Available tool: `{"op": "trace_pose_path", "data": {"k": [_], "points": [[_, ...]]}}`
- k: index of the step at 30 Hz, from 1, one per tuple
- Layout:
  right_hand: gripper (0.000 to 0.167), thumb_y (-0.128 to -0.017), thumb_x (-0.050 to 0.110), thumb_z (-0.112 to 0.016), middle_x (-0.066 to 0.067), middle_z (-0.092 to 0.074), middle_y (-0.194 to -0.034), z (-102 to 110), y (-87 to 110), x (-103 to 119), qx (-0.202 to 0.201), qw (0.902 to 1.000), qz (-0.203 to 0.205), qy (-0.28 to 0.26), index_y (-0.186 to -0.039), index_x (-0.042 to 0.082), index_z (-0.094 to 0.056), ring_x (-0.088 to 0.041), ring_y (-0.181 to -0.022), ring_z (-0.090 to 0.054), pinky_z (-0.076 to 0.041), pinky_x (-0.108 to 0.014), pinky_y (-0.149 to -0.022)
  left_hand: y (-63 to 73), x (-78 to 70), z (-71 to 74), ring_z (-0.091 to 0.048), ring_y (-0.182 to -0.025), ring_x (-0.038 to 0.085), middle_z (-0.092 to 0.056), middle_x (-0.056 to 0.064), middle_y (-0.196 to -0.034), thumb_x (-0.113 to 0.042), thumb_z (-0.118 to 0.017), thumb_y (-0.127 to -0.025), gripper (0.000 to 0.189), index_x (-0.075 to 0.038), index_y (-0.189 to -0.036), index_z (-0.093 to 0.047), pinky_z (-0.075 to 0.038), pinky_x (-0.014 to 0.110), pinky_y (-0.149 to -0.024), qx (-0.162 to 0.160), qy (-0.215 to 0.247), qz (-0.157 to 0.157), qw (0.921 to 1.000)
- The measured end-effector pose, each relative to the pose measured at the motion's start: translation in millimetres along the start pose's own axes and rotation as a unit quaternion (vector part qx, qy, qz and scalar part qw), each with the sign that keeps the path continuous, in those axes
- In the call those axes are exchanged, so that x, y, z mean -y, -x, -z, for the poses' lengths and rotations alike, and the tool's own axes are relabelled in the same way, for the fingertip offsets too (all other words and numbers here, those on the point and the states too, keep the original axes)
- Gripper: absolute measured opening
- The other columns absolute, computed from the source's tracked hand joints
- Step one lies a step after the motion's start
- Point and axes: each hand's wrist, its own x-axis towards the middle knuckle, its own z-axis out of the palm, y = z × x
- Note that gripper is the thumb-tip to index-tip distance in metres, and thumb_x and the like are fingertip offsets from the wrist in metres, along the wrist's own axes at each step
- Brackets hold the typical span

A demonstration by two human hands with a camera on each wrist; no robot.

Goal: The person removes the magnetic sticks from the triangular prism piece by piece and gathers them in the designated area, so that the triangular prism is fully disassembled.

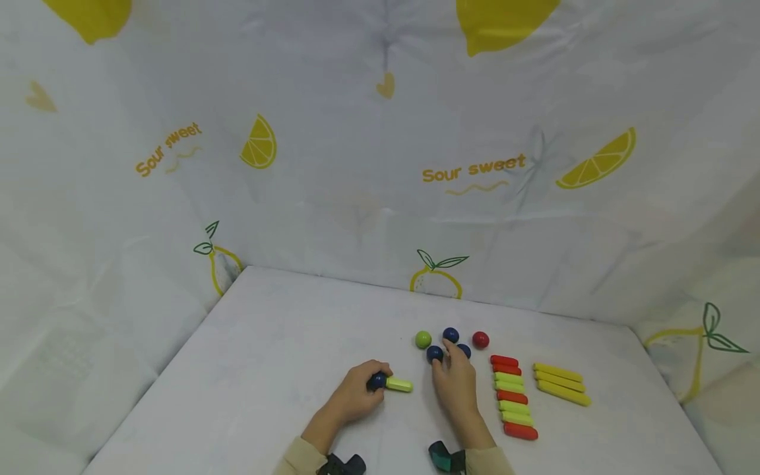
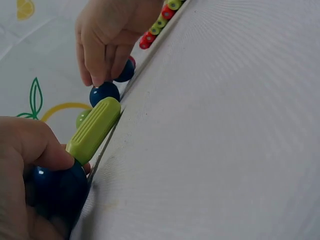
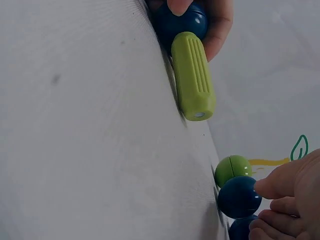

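My left hand (image 1: 358, 394) grips a dark blue ball (image 1: 377, 381) between thumb and fingers. From that ball a lime-green ribbed rod (image 3: 193, 77) sticks out to the right, its end against the ball. My right hand (image 1: 457, 384) reaches into a small group of balls, its thumb touching a blue ball (image 3: 240, 197). Its other fingers lie near a second blue ball (image 1: 464, 351), partly hidden by the hand. Behind them sits a third blue ball (image 1: 450, 335), with a green ball (image 1: 423, 340) to the left and a red ball (image 1: 480, 340) to the right.
Right of my right hand runs a column of several red and lime-green rods (image 1: 512, 389). Farther right lie three yellow rods (image 1: 561, 384). A white lemon-print cloth (image 1: 332, 218) hangs behind the white table surface (image 1: 267, 343).
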Motion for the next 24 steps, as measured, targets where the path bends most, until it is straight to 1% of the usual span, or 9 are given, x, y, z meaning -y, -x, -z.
{"op": "trace_pose_path", "data": {"k": [5,9,12,15,17,19,21,24], "points": [[0.05,-0.091,0.016,-0.062,-0.016,-0.049,-0.14,6,5.4,7,0.004,1.0,-0.001,0.001,-0.138,0.008,-0.046,-0.034,-0.122,-0.053,-0.047,-0.048,-0.097,0.3,1.9,-1.3,-0.06,-0.114,0.021,-0.066,0.0,-0.113,-0.004,-0.058,-0.076,0.034,-0.015,-0.108,-0.063,-0.047,0.038,-0.101,-0.003,-0.006,-0.002,1.0],[0.05,-0.088,0.013,-0.065,-0.015,-0.052,-0.137,12,12.1,13,0.007,0.9996,0.026,-0.008,-0.135,0.006,-0.05,-0.033,-0.121,-0.055,-0.049,-0.046,-0.096,-0.4,3.1,-1.7,-0.061,-0.113,0.021,-0.066,-0.001,-0.112,-0.005,-0.058,-0.076,0.034,-0.016,-0.108,-0.063,-0.048,0.038,-0.1,-0.006,-0.012,-0.003,0.9999],[0.049,-0.086,0.011,-0.067,-0.013,-0.055,-0.134,14,16.2,15,0.022,0.9984,0.048,-0.018,-0.132,0.006,-0.052,-0.029,-0.122,-0.055,-0.048,-0.042,-0.097,-2.6,2.6,-1.3,-0.06,-0.114,0.021,-0.066,0.0,-0.114,-0.006,-0.059,-0.077,0.033,-0.016,-0.108,-0.063,-0.047,0.039,-0.101,-0.007,-0.011,0.0,0.9999],[0.048,-0.084,0.01,-0.069,-0.009,-0.058,-0.132,14,19.5,12,0.048,0.9966,0.055,-0.037,-0.13,0.007,-0.055,-0.025,-0.123,-0.054,-0.047,-0.038,-0.098,-4.3,2.3,-1.0,-0.06,-0.116,0.021,-0.065,0.0,-0.116,-0.007,-0.059,-0.078,0.032,-0.017,-0.109,-0.063,-0.047,0.039,-0.102,-0.007,-0.011,0.002,0.9999],[0.047,-0.084,0.011,-0.069,-0.007,-0.06,-0.13,12,20.8,9,0.069,0.9949,0.051,-0.054,-0.129,0.008,-0.056,-0.023,-0.122,-0.055,-0.047,-0.036,-0.098,-4.8,2.1,-1.0,-0.059,-0.116,0.021,-0.065,0.0,-0.117,-0.007,-0.06,-0.079,0.032,-0.017,-0.109,-0.063,-0.046,0.04,-0.102,-0.006,-0.011,0.002,0.9999],[0.045,-0.084,0.013,-0.069,-0.006,-0.062,-0.127,11,21.7,5,0.093,0.9915,0.04,-0.082,-0.128,0.009,-0.057,-0.022,-0.121,-0.056,-0.048,-0.035,-0.097,-4.6,2.0,-1.1,-0.059,-0.117,0.021,-0.065,0.0,-0.117,-0.008,-0.06,-0.08,0.031,-0.017,-0.109,-0.063,-0.046,0.039,-0.103,-0.007,-0.013,-0.001,0.9999],[0.043,-0.085,0.015,-0.069,-0.006,-0.063,-0.126,8,22.2,1,0.123,0.985,0.023,-0.119,-0.126,0.01,-0.059,-0.022,-0.119,-0.058,-0.049,-0.032,-0.096,-3.5,1.6,-1.2,-0.059,-0.116,0.021,-0.066,0.0,-0.117,-0.008,-0.061,-0.081,0.03,-0.017,-0.11,-0.063,-0.046,0.039,-0.103,-0.006,-0.013,-0.007,0.9999],[0.04,-0.085,0.017,-0.069,-0.009,-0.062,-0.125,6,23.0,-7,0.175,0.9707,0.013,-0.164,-0.124,0.008,-0.06,-0.024,-0.117,-0.059,-0.051,-0.028,-0.093,-1.5,0.6,-1.2,-0.06,-0.115,0.02,-0.066,0.0,-0.117,-0.009,-0.063,-0.081,0.029,-0.016,-0.11,-0.063,-0.046,0.038,-0.102,-0.001,-0.008,-0.024,0.9997]]}}
